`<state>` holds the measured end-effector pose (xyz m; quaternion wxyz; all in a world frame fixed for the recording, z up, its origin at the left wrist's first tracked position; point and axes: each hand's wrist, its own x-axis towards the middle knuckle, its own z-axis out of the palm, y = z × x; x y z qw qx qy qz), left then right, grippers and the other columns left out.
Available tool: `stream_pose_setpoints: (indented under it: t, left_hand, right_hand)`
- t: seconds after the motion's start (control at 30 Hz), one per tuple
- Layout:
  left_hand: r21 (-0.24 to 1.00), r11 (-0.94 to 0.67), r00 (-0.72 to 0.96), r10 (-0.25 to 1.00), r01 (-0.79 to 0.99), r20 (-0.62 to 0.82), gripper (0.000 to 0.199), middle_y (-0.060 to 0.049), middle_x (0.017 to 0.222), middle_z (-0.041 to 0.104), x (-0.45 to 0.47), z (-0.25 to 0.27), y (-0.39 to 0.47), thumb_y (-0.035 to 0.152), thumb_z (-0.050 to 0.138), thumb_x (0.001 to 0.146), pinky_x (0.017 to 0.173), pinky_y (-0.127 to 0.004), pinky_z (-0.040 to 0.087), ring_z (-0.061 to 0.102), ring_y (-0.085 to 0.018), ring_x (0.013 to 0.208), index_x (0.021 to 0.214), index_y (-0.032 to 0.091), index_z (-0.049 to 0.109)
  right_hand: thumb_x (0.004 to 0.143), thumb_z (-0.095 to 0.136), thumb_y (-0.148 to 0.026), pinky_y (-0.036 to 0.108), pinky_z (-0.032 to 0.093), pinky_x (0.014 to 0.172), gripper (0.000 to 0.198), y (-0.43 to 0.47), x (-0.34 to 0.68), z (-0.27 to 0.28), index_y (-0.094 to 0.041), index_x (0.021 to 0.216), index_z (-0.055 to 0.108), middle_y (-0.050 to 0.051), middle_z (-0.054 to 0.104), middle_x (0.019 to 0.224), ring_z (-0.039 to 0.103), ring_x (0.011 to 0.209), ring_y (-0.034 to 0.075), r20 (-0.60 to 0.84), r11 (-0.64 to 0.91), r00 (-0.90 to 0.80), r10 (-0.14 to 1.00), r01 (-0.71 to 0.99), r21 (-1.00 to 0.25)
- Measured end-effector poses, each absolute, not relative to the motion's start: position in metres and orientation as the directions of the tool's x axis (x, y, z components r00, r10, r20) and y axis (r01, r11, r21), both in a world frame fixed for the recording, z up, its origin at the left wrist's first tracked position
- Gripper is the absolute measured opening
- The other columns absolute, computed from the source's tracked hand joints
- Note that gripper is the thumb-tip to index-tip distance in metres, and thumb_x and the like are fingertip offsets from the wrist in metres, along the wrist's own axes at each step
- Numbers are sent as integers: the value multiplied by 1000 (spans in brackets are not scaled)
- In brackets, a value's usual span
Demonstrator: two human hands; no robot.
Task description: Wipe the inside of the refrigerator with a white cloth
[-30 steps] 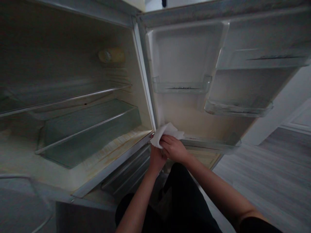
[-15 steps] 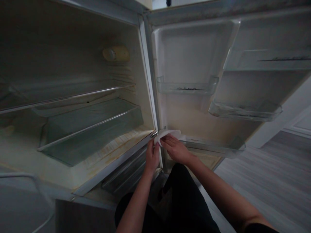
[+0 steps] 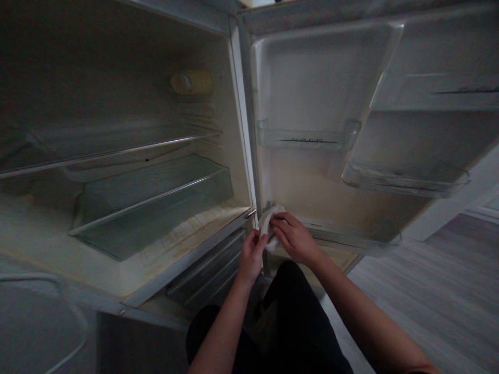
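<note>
A crumpled white cloth or wipe (image 3: 268, 223) is pinched between my two hands beside the hinge side of an open fridge door (image 3: 307, 88). My left hand (image 3: 251, 254) grips the cloth's lower left edge with thumb and fingers. From the right, my right hand (image 3: 294, 239) holds it with bent fingers. Just left of the cloth is a metal hinge (image 3: 250, 213) at the corner of the fridge compartment. The fingertips of my right hand are partly hidden in the cloth's folds.
Left is the fridge interior with a glass shelf (image 3: 117, 153), a clear drawer (image 3: 156, 218) and yellowish stains on its floor. Clear door bins (image 3: 307, 139) line the door. A white cable (image 3: 70, 306) hangs lower left. My legs (image 3: 296, 322) are below; grey wood flooring (image 3: 436, 296) lies right.
Both hands have drawn slightly away from the hinge to the right with the cloth, which is now more bunched up. The view has shifted a little.
</note>
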<state>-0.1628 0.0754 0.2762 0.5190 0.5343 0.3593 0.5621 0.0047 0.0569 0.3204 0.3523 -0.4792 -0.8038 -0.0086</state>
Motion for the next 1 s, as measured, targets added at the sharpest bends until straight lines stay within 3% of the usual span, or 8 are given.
stream_pose_setpoints:
  t: [0.07, 0.17, 0.37, 0.5, 0.6, 0.7, 0.8, 1.0]
  left_hand:
    - [960, -146, 146, 972, -240, 184, 45, 2, 78, 60, -162, 273, 73, 58, 78, 76, 65, -25, 46, 57, -14, 72, 83, 20, 56]
    - [952, -140, 56, 985, -273, 161, 50, 0, 89, 67, -159, 269, 76, 54, 82, 71, 69, -27, 48, 63, -16, 80, 101, 22, 57]
    - [956, -208, -5, 977, -208, 212, 59, 1, 84, 70, -161, 264, 89, 44, 84, 71, 68, -27, 50, 66, -15, 73, 117, 23, 53]
    - [951, -188, -206, 969, -245, 139, 41, 1, 79, 67, -166, 258, 97, 52, 75, 77, 61, -24, 47, 63, -13, 65, 96, 21, 57]
    - [935, -132, -262, 964, -328, 45, 42, 1, 81, 65, -169, 257, 102, 59, 70, 78, 56, -24, 46, 61, -13, 62, 91, 22, 54]
    - [939, -247, -176, 962, -238, 209, 46, -1, 91, 67, -167, 264, 107, 54, 80, 73, 64, -25, 49, 64, -15, 75, 99, 22, 60]
    - [940, -310, -73, 950, -144, 303, 40, -1, 81, 66, -164, 271, 113, 48, 86, 70, 64, -24, 45, 59, -14, 72, 90, 20, 66]
    - [820, -176, -258, 966, -545, 36, 31, 5, 77, 62, -155, 243, 102, 45, 76, 70, 68, -25, 46, 60, -13, 72, 81, 22, 58]
  right_hand:
    - [103, 49, -24, 44, 50, 107, 34, 58, 8, 320, -15, 132, 64, 16, 60, 134, 58, 122, 26, 531, 498, -298, 793, 820, -283]
    - [97, 58, -21, 47, 47, 111, 40, 58, 8, 315, -15, 137, 60, 18, 54, 145, 55, 129, 29, 498, 489, -352, 793, 855, -174]
    - [96, 61, -20, 53, 35, 118, 43, 51, -3, 302, -22, 139, 63, 16, 46, 154, 47, 138, 32, 495, 417, -342, 799, 908, -45]
    - [99, 59, -26, 48, 40, 110, 53, 49, -9, 299, -29, 152, 53, 16, 47, 153, 51, 128, 31, 464, 332, -276, 842, 942, -41]
    - [99, 58, -27, 47, 38, 109, 56, 52, -13, 297, -28, 154, 50, 16, 50, 148, 50, 125, 31, 451, 292, -254, 856, 956, -15]
    - [101, 55, -27, 46, 37, 108, 53, 55, -16, 296, -32, 154, 50, 16, 53, 142, 50, 122, 31, 444, 267, -253, 860, 963, 31]
    - [102, 54, -27, 47, 37, 107, 53, 55, -16, 296, -33, 154, 50, 16, 54, 138, 50, 121, 31, 445, 250, -246, 861, 967, 49]
    - [100, 58, -47, 44, 36, 111, 56, 50, -14, 301, -27, 151, 53, 15, 55, 136, 50, 122, 31, 479, 284, -219, 850, 957, -65]
